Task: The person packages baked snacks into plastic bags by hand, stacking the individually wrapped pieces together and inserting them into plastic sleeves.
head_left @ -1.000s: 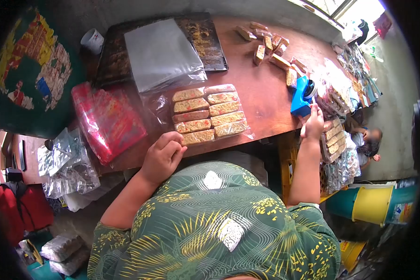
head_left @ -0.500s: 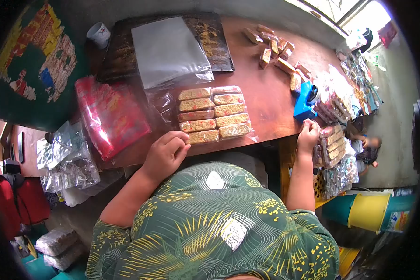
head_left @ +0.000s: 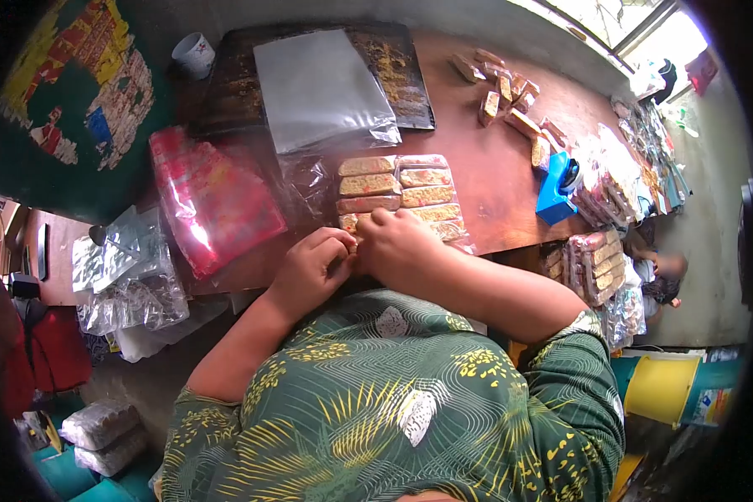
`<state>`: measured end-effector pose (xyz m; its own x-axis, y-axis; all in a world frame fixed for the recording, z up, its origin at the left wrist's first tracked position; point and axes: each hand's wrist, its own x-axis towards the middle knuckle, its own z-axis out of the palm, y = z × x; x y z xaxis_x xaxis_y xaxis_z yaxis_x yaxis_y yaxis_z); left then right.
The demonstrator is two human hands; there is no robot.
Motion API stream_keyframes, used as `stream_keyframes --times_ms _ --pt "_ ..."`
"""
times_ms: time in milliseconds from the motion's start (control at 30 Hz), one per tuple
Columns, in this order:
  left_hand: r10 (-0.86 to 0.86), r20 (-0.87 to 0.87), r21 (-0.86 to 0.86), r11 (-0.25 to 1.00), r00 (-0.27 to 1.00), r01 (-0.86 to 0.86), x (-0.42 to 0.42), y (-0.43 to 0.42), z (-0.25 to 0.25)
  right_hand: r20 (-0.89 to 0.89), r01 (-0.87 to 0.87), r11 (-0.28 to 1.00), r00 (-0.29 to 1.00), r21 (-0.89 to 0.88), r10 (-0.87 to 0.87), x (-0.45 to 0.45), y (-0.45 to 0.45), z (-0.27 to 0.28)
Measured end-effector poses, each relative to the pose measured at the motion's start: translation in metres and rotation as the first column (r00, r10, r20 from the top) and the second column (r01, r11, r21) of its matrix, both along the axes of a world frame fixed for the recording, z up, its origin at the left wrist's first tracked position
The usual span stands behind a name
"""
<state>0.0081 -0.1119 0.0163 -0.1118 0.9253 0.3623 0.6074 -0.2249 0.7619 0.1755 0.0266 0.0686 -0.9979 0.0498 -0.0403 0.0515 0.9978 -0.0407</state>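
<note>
A clear bag of biscuit bars [head_left: 427,194], set in two columns, lies near the table's front edge. My left hand [head_left: 316,261] is at its near left corner, fingers curled in a pinch; what they hold is too small to make out. Right beside it, my right hand [head_left: 397,247] rests over the lower part of the bag, fingers bent and pressed together at the same corner. It hides some of the bars. Whether a piece of tape is between the fingers cannot be seen. The blue tape dispenser [head_left: 555,191] stands to the right.
Clear plastic sheets [head_left: 322,92] lie on a dark tray [head_left: 406,88] at the back. A red plastic packet [head_left: 213,201] is at left, a white cup [head_left: 194,57] behind it. Loose wrapped bars [head_left: 523,121] and bagged bars [head_left: 596,266] are at right. Another person [head_left: 665,272] is at far right.
My right hand has left the tape dispenser and crossed left to the bag's near left corner, meeting my left hand there. My left hand has stayed at that corner.
</note>
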Motion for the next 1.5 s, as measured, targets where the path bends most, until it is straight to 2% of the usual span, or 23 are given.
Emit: stream_keyframes --times_ms 67,100,200,233,333,400,467,533,600,633,667,767,800,867,1067,1167,1267,1367,1433,1500 --pt "-0.001 0.005 -0.006 1.000 1.000 0.002 -0.001 0.000 -0.002 0.017 0.118 0.990 0.993 0.077 -0.119 -0.010 0.009 -0.002" --pt "-0.001 0.010 -0.004 1.000 1.000 0.001 -0.001 0.001 -0.002 0.042 0.162 0.986 0.986 -0.042 -0.160 -0.012 0.014 0.009" --pt "-0.002 0.025 -0.002 1.000 1.000 0.002 -0.002 0.001 -0.003 0.368 0.380 0.925 0.859 0.007 -0.355 -0.020 0.031 0.024" --pt "-0.005 0.029 -0.002 1.000 1.000 0.005 -0.002 0.001 -0.004 0.378 0.452 0.891 0.830 -0.026 -0.410 -0.014 0.036 0.035" --pt "-0.022 0.004 0.054 0.998 1.000 0.022 -0.003 0.003 -0.007 0.102 0.547 0.837 0.834 -0.027 -0.542 0.018 0.057 0.022" --pt "-0.020 -0.006 0.053 0.998 1.000 0.020 -0.002 0.003 -0.008 -0.157 0.591 0.790 0.775 -0.163 -0.612 0.051 0.073 0.023" --pt "-0.019 -0.034 0.059 0.998 0.999 0.021 -0.004 0.005 -0.006 -0.295 0.471 0.800 0.757 -0.371 -0.582 0.087 0.085 0.019" --pt "-0.022 -0.074 0.064 0.998 0.997 0.027 -0.007 0.006 -0.004 -0.244 0.419 0.751 0.767 -0.510 -0.593 0.119 0.081 0.019" --pt "-0.020 -0.140 0.067 0.997 0.990 0.030 -0.016 0.009 -0.001 -0.303 0.286 0.816 0.826 -0.502 -0.476 0.142 0.075 0.003" --pt "-0.021 -0.172 0.068 0.997 0.985 0.034 -0.021 0.011 0.000 -0.265 0.281 0.786 0.834 -0.550 -0.483 0.149 0.068 -0.006" --pt "-0.034 -0.151 0.055 0.998 0.988 0.042 -0.026 0.014 0.000 -0.291 0.302 0.818 0.828 -0.489 -0.480 0.153 0.060 -0.014" --pt "-0.073 -0.083 -0.008 0.997 0.994 0.072 -0.037 0.020 0.002 -0.354 0.281 0.754 0.750 -0.594 -0.559 0.155 0.047 -0.054" --pt "-0.074 -0.112 -0.014 0.997 0.991 0.073 -0.037 0.019 0.005 -0.404 0.284 0.774 0.722 -0.566 -0.561 0.148 0.043 -0.057" --pt "-0.074 -0.170 -0.028 0.997 0.983 0.070 -0.038 0.018 0.010 -0.486 0.275 0.873 0.744 -0.403 -0.459 0.145 0.046 -0.054" --pt "-0.015 -0.276 0.044 0.999 0.961 0.028 -0.037 0.018 0.007 -0.463 0.269 0.855 0.748 -0.443 -0.475 0.145 0.050 -0.054" --pt "-0.015 -0.274 -0.008 1.000 0.962 0.014 -0.042 0.018 0.004 -0.451 0.269 0.830 0.736 -0.489 -0.504 0.143 0.050 -0.056" --pt "0.041 -0.454 0.008 0.999 0.890 -0.042 -0.035 0.021 0.027 -0.459 0.244 0.836 0.743 -0.492 -0.487 0.144 0.048 -0.054" --pt "0.150 -0.444 0.138 0.986 0.883 -0.098 -0.003 0.033 0.050 -0.437 0.278 0.805 0.724 -0.524 -0.533 0.144 0.046 -0.056" --pt "-0.001 -0.366 0.152 0.987 0.930 0.060 0.020 0.051 0.049 -0.426 0.291 0.791 0.716 -0.538 -0.553 0.143 0.044 -0.055" --pt "-0.052 -0.376 0.182 0.975 0.925 0.128 0.050 0.069 0.039 -0.409 0.299 0.767 0.706 -0.568 -0.578 0.141 0.043 -0.055"
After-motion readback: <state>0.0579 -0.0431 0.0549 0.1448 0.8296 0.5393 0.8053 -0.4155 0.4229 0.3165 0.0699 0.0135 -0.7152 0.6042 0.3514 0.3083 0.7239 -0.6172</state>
